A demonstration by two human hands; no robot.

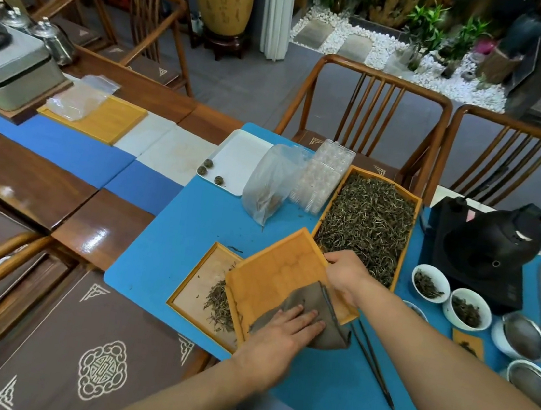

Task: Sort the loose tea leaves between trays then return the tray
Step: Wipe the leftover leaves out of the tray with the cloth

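My right hand (344,275) grips the emptied tray (287,275) tilted over the lower tray (198,294). My left hand (292,323) lies flat, pressing the cloth (310,315) to wipe it clean.

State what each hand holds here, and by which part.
The right hand grips the empty orange bamboo tray by its right rim. The left hand presses a grey-brown cloth flat on it, palm down.

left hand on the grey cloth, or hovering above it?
Touching. The head view shows the left hand pressed flat on the grey cloth, fingers spread across it, over the empty bamboo tray.
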